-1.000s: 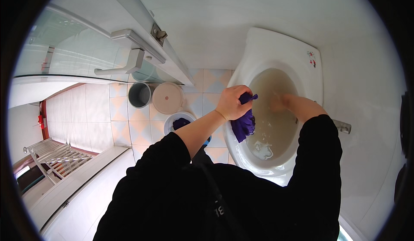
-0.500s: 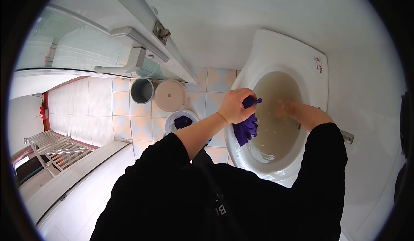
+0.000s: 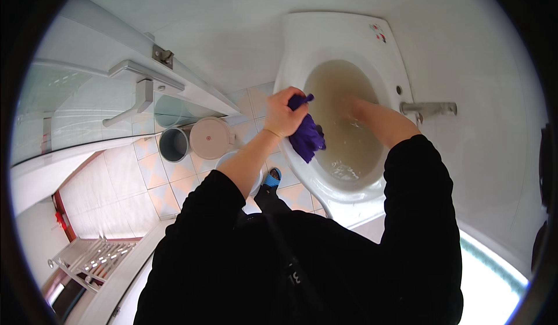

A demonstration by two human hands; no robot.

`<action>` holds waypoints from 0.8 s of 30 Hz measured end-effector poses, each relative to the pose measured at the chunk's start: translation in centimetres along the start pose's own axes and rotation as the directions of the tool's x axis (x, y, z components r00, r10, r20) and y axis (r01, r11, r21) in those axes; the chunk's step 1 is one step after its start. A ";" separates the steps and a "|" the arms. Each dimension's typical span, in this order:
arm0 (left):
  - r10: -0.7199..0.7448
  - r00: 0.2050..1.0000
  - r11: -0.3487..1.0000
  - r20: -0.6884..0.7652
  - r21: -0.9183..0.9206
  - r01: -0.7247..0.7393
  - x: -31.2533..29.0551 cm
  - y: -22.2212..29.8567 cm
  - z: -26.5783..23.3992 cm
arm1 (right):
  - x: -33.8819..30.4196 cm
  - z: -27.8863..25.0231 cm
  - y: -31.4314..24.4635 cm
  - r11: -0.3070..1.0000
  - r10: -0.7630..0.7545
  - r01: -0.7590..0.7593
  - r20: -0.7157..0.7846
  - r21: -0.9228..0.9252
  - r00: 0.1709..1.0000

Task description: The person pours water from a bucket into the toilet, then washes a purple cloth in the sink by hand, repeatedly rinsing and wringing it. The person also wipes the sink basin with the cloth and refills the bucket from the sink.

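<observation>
A bunched purple cloth (image 3: 308, 139) hangs from my left hand (image 3: 283, 113), whose fingers are closed round its upper end. It drapes over the left rim of a white washbasin (image 3: 292, 52). Cloudy greyish water (image 3: 340, 81) fills the bowl. My right hand (image 3: 350, 106) is dipped in this water near the middle, and its fingers are hidden by the murk. Ripples and a few bubbles show on the surface towards the near side.
A metal tap (image 3: 433, 109) sticks out at the basin's right. On the tiled floor to the left stand a grey bucket (image 3: 174, 145), a round beige lidded bin (image 3: 210, 138) and a white tub (image 3: 257, 180) partly behind my left forearm. A glass door with a handle (image 3: 131, 107) stands ajar.
The whole view has shifted, with the basin now further left and higher. Both hands keep their places at the basin. A blue slipper has come into sight, and my forearm covers more of the white tub.
</observation>
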State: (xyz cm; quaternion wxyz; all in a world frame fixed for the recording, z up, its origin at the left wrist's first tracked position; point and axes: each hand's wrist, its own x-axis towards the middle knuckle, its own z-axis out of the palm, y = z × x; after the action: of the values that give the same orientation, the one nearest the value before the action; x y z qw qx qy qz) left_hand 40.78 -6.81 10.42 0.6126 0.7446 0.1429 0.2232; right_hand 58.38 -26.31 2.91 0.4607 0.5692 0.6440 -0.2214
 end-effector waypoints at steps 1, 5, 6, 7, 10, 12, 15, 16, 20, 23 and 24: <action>0.012 1.000 1.000 -0.005 0.013 -0.012 0.0 -0.2 0.2 | -0.4 -0.4 -0.3 0.997 0.072 -0.070 0.047 -0.025 0.996; -0.052 0.999 0.999 -0.006 -0.007 0.052 0.2 -0.4 0.3 | -4.3 -4.2 -1.0 0.831 0.412 -0.354 -0.046 0.428 0.910; -0.071 0.997 0.997 -0.020 -0.027 0.070 0.4 -0.4 0.3 | -5.7 -5.8 -0.9 0.730 0.504 -0.384 -0.066 0.565 0.861; -0.130 0.991 0.989 -0.042 -0.072 0.127 1.0 -1.5 0.1 | -6.8 -7.8 -1.3 0.628 0.577 -0.409 -0.043 0.662 0.816; -0.457 0.886 0.737 -0.072 -0.588 0.333 1.7 1.1 0.2 | -9.9 -10.5 -5.5 0.107 0.729 -0.189 0.052 0.976 0.683; -0.547 0.837 0.597 -0.027 -0.713 0.367 2.4 4.3 1.4 | -9.9 -8.7 -8.2 -0.379 0.784 0.350 0.097 0.856 0.613; -0.624 0.780 0.428 0.041 -0.818 0.385 2.5 8.2 3.6 | -7.8 -6.6 -12.1 -0.586 0.807 0.762 0.112 0.276 0.580; -0.637 0.771 0.388 0.032 -0.851 0.355 2.6 9.1 3.9 | -7.7 -7.9 -12.8 -0.562 0.824 0.824 0.138 0.074 0.550; -0.583 0.808 0.495 -0.078 -0.823 0.278 1.5 9.9 6.6 | -9.7 -13.2 -12.9 -0.239 0.892 0.825 0.221 -0.512 0.395; -0.572 0.820 0.569 -0.012 -0.726 0.386 -0.1 8.5 8.2 | -9.9 -10.7 -11.7 -0.197 0.800 0.910 0.477 -0.365 0.364; -0.623 0.781 0.548 0.049 -0.685 0.480 -0.6 7.9 8.4 | -9.8 -9.3 -11.1 -0.303 0.715 0.924 0.584 -0.235 0.383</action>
State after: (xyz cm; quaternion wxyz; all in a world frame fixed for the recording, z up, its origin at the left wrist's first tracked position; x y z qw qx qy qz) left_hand 44.07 -15.89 16.80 0.8564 0.3655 0.3416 0.1273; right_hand 44.06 -26.82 13.00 0.8679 -0.4422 0.2183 0.0600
